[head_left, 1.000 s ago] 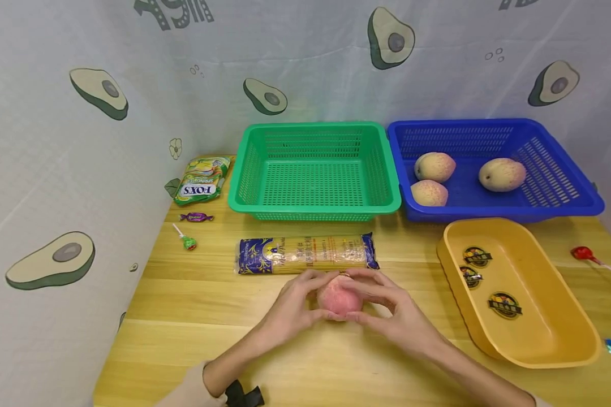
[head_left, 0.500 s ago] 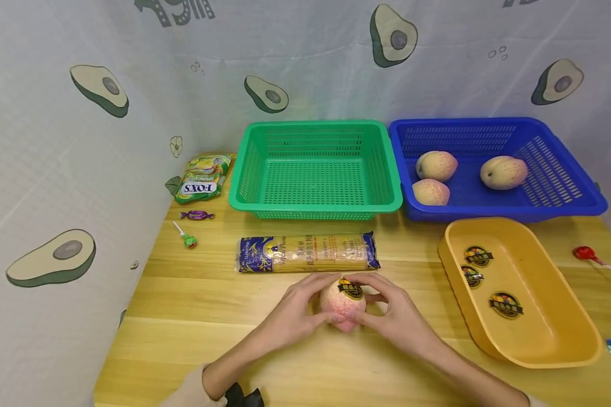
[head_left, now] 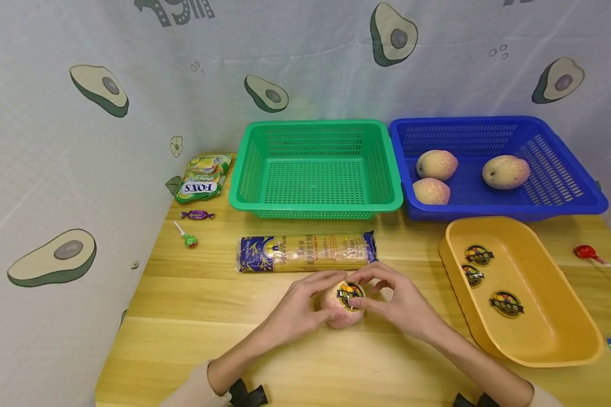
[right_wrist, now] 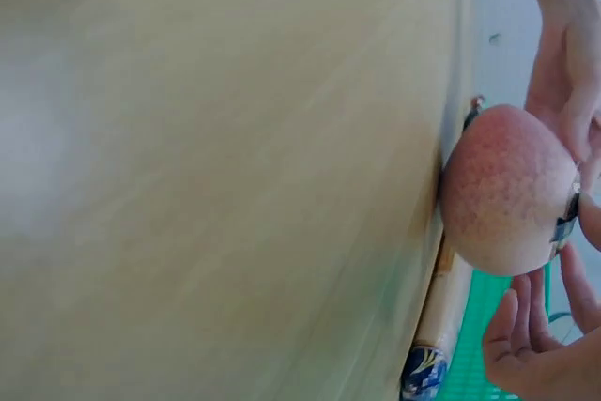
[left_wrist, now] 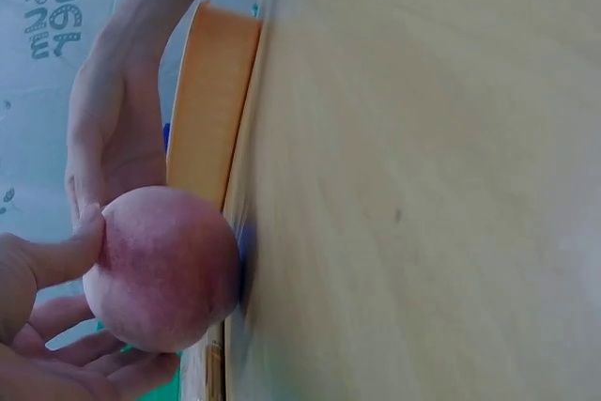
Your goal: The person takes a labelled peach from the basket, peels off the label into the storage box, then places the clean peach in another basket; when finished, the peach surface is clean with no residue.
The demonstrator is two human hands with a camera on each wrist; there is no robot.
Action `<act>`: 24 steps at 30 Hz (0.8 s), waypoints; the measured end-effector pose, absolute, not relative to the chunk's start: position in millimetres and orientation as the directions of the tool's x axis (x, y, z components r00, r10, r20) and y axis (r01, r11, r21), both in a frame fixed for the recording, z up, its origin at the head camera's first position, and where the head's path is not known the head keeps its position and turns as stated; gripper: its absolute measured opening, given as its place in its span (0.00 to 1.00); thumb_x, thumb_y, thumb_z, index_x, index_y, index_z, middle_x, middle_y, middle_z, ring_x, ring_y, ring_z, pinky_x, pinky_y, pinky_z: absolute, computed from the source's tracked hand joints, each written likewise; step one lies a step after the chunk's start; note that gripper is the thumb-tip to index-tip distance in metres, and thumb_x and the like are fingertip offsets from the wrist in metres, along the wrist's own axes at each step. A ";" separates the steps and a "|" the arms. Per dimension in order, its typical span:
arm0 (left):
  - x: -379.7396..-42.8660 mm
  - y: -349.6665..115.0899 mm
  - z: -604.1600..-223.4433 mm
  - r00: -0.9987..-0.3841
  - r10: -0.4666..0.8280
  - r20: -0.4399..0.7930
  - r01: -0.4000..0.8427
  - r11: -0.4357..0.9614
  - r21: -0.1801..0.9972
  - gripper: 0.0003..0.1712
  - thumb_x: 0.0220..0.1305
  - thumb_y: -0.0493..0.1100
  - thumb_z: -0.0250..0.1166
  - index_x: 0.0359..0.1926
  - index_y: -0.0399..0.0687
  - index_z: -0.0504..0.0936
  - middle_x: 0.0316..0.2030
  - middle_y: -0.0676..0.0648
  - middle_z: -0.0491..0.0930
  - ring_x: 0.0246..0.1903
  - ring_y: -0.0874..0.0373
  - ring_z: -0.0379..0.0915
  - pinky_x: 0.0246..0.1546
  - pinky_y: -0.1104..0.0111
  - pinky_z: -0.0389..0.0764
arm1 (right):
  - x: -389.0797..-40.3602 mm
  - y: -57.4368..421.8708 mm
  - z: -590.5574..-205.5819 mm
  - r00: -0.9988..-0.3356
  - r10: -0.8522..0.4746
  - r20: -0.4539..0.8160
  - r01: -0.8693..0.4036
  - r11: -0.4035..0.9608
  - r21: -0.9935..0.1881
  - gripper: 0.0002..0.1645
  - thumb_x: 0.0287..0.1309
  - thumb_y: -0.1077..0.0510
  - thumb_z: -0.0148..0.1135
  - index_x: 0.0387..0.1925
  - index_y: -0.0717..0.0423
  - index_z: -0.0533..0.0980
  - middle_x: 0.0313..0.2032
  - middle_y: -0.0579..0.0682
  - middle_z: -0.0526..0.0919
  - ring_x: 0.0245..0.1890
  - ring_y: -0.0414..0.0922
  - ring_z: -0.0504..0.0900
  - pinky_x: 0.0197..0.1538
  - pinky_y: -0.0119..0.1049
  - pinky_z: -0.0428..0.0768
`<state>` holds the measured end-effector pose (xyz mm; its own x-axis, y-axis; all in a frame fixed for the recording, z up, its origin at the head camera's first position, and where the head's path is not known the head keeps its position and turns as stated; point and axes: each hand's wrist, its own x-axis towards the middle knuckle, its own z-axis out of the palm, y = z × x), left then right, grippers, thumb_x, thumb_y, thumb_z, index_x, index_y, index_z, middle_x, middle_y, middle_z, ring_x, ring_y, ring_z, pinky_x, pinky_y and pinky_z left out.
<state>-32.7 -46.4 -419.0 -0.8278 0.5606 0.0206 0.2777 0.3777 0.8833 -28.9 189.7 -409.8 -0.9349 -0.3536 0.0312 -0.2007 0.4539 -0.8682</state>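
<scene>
A pinkish peach (head_left: 343, 319) is held just over the table, with a round black-and-gold sticker (head_left: 350, 295) facing up. My left hand (head_left: 297, 305) grips its left side, thumb on the near side and fingers behind; the left wrist view shows them around the peach (left_wrist: 164, 269). From the right, my right hand (head_left: 402, 299) has its thumb on the sticker and its index fingertip at the far edge. In the right wrist view, thumb and index meet at the sticker (right_wrist: 565, 218), while the other right-hand fingers (right_wrist: 521, 316) curl below, off the fruit.
Behind lie a spaghetti pack (head_left: 305, 252), a green basket (head_left: 315, 212) and a blue basket (head_left: 504, 212) with three peaches. At right stands a yellow tray (head_left: 539, 316) with three stickers inside. Candies (head_left: 197, 215), lollipops (head_left: 188, 239) and a Fox's bag (head_left: 203, 178) sit around the edges.
The peach has been turned so its sticker came from hidden to facing up. My right thumb has moved from the peach's near side onto the sticker, and the right palm has drawn slightly away.
</scene>
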 end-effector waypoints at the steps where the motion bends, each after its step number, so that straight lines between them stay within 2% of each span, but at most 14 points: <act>1: -32.8 -45.2 -418.6 -0.832 0.555 0.023 0.277 0.378 0.883 0.39 0.60 0.36 0.75 0.72 0.48 0.74 0.72 0.45 0.74 0.73 0.47 0.67 0.77 0.50 0.65 | -29.7 189.9 -409.5 -0.937 -0.349 0.015 -0.180 0.447 -0.876 0.16 0.59 0.55 0.76 0.50 0.46 0.85 0.47 0.44 0.86 0.46 0.35 0.81 0.47 0.33 0.84; 6: -33.7 -43.3 -416.9 -0.845 0.534 0.009 0.250 0.379 0.891 0.37 0.58 0.36 0.77 0.69 0.50 0.78 0.70 0.46 0.76 0.72 0.48 0.70 0.75 0.51 0.68 | -34.2 191.9 -407.8 -0.939 -0.332 -0.094 -0.053 0.409 -0.911 0.13 0.62 0.55 0.74 0.47 0.50 0.85 0.44 0.48 0.86 0.41 0.37 0.81 0.42 0.30 0.82; 10: -34.6 -43.8 -416.2 -0.841 0.540 -0.001 0.239 0.374 0.896 0.36 0.56 0.35 0.77 0.67 0.48 0.80 0.70 0.45 0.76 0.72 0.47 0.70 0.75 0.52 0.69 | -39.1 194.3 -407.0 -0.922 -0.343 -0.178 0.035 0.385 -0.922 0.12 0.61 0.55 0.74 0.45 0.54 0.85 0.40 0.51 0.84 0.36 0.38 0.80 0.36 0.29 0.79; 15: -35.1 -43.2 -415.7 -0.827 0.562 0.001 0.235 0.344 0.909 0.36 0.55 0.31 0.77 0.66 0.44 0.80 0.70 0.42 0.76 0.72 0.46 0.69 0.73 0.51 0.70 | -45.4 196.4 -404.7 -0.882 -0.399 -0.251 0.089 0.382 -0.920 0.09 0.65 0.56 0.70 0.41 0.58 0.84 0.40 0.52 0.83 0.39 0.40 0.80 0.42 0.29 0.79; 19: -35.8 -43.2 -415.4 -0.821 0.571 -0.002 0.241 0.349 0.906 0.36 0.55 0.29 0.76 0.66 0.44 0.80 0.69 0.42 0.76 0.72 0.46 0.70 0.73 0.51 0.70 | -46.6 194.4 -401.8 -0.873 -0.433 -0.226 0.031 0.412 -0.911 0.07 0.68 0.58 0.66 0.40 0.58 0.83 0.41 0.52 0.83 0.40 0.40 0.80 0.44 0.29 0.80; 24: -37.2 -45.0 -414.9 -0.821 0.571 -0.024 0.222 0.357 0.907 0.35 0.55 0.28 0.75 0.66 0.44 0.80 0.69 0.44 0.77 0.71 0.47 0.71 0.72 0.53 0.72 | -40.3 187.8 -400.0 -0.906 -0.408 -0.113 -0.100 0.466 -0.879 0.03 0.68 0.59 0.66 0.38 0.54 0.82 0.35 0.47 0.82 0.32 0.36 0.76 0.35 0.28 0.78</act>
